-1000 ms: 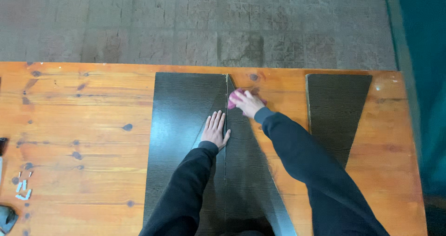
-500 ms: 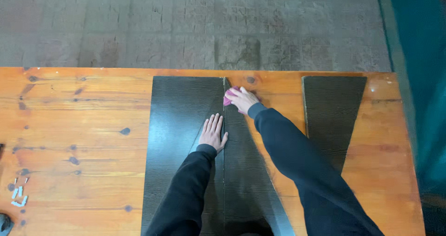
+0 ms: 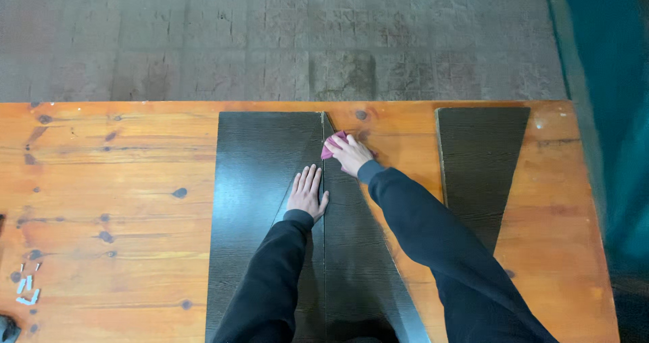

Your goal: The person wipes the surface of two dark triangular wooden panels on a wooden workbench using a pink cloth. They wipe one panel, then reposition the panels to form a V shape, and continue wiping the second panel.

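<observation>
Two hands work mid-frame: left hand [image 3: 307, 193] lies flat, fingers spread, on a dark wood-grain panel [image 3: 267, 201]; right hand [image 3: 349, 154] grips a small pink cloth [image 3: 329, 148] at the panel's upper edge on the orange wooden tabletop [image 3: 108, 181].

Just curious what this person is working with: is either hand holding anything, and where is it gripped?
The right hand grips a small pink cloth or pad, mostly covered by the fingers, its far end showing. The left hand holds nothing; it lies flat on the dark panel.

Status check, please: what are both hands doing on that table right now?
Left hand flat on dark panel. Right hand gripping pink cloth at panel's top edge. Nothing blocking.
</observation>
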